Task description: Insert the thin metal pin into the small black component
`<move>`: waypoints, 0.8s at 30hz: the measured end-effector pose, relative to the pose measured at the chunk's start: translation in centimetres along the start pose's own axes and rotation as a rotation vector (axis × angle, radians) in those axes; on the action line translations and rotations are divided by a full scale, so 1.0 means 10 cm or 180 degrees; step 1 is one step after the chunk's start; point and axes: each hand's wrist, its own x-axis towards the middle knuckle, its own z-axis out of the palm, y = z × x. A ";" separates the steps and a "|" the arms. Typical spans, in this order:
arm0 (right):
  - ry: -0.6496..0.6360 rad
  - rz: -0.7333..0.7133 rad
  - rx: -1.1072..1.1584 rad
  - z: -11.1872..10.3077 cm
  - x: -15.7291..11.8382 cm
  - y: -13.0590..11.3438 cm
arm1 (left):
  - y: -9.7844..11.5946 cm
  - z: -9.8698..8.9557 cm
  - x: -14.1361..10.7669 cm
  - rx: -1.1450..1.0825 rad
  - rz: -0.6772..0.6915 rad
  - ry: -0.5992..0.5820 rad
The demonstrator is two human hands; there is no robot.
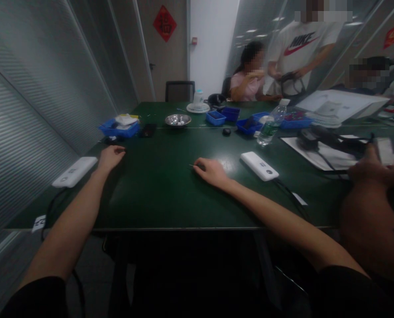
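My left hand (111,158) is over the left part of the green table (150,185), its fingers pinched together. A small dark bit shows at its fingertips, too small to name. My right hand (212,171) rests near the middle of the table with fingers curled closed. From it a thin pointed piece (191,165) sticks out to the left; its kind cannot be made out. Beside my left forearm lies a white power bank (75,171) with a black cable. Another white power bank (259,166) lies right of my right hand, also cabled.
Farther back are a blue basket (120,128), a metal bowl (178,115), a dark phone (148,130), small blue bins (216,117) and a white fan (198,107). A water bottle (272,124) stands right. A co-worker's hands (371,163) hold a white object at the right edge.
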 end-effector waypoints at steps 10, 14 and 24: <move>-0.0079 -0.0607 0.0228 0.00 -0.03 -0.02 | 1.32 0.19 -0.62 -0.1407 0.1906 -0.1276; -0.0191 -0.0846 0.0215 -0.02 -0.06 -0.06 | 1.66 0.24 -0.86 -0.1788 0.2229 -0.1557; -0.0352 -0.0899 0.0094 -0.04 -0.07 -0.08 | 1.80 0.30 -1.01 -0.1980 0.2438 -0.1648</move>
